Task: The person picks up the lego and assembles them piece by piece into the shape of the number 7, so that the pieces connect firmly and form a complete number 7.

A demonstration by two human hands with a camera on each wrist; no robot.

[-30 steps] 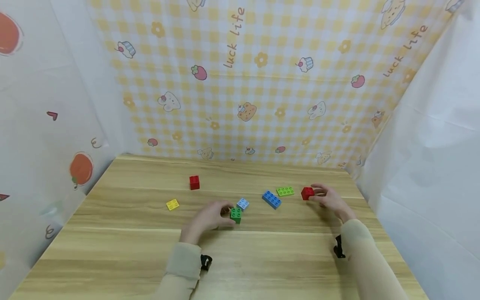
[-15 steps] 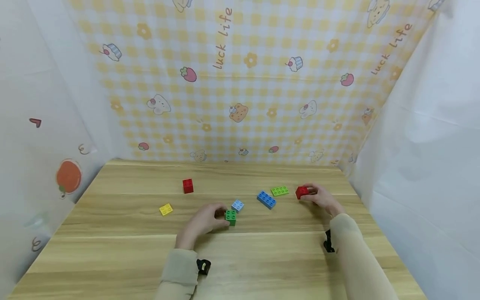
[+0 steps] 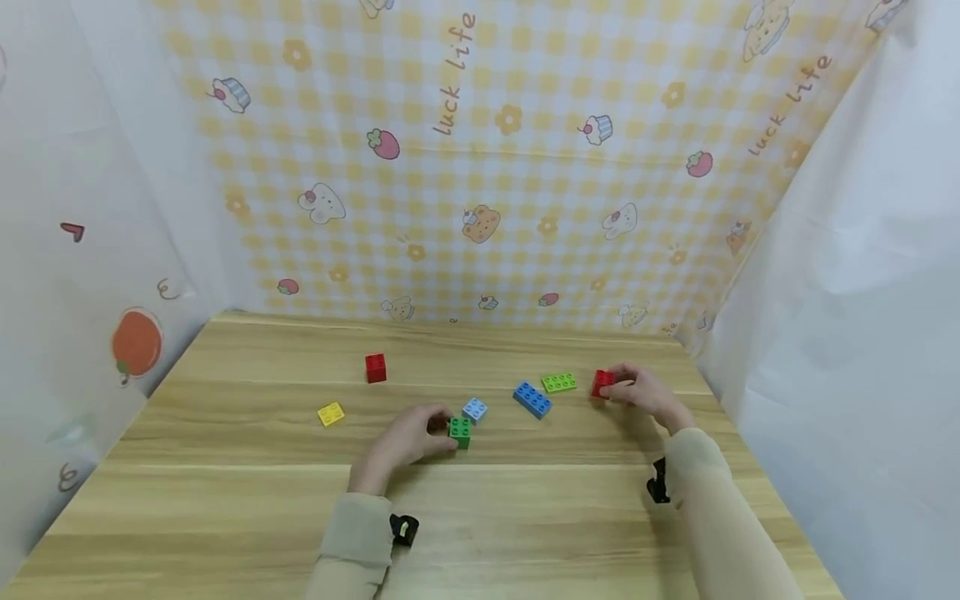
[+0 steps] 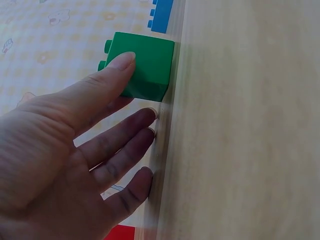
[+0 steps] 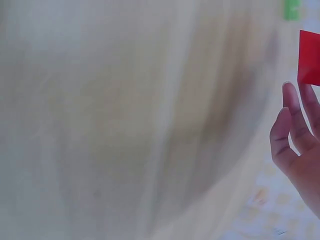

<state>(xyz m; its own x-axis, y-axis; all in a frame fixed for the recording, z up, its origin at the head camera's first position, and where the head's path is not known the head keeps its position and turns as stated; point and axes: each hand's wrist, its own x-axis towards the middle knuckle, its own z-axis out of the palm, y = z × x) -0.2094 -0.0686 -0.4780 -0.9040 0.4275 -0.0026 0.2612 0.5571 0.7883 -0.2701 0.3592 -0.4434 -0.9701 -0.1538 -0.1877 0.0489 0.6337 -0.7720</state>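
Observation:
In the head view my left hand (image 3: 403,440) pinches a green toy building block (image 3: 460,432) between thumb and fingertips, studs up. The left wrist view shows the thumb pressed on this green block's (image 4: 147,67) side, with the other fingers spread below. My right hand (image 3: 647,398) grips a red building block (image 3: 602,384) at the right, its studs upward. Only part of that red block (image 5: 310,59) appears in the right wrist view. Just behind the green block lies a light blue block (image 3: 475,409), and a darker blue block (image 3: 532,401) lies between the hands.
A flat lime green block (image 3: 559,382) lies left of the right hand. Farther left are another red block (image 3: 376,367) and a flat yellow block (image 3: 331,414). A checked cloth (image 3: 525,183) hangs behind the wooden table (image 3: 525,533), with white sheets at both sides.
The red block in my right hand has turned, so that its studs now show on top. My left hand still holds the green block in place. The head view has shifted slightly.

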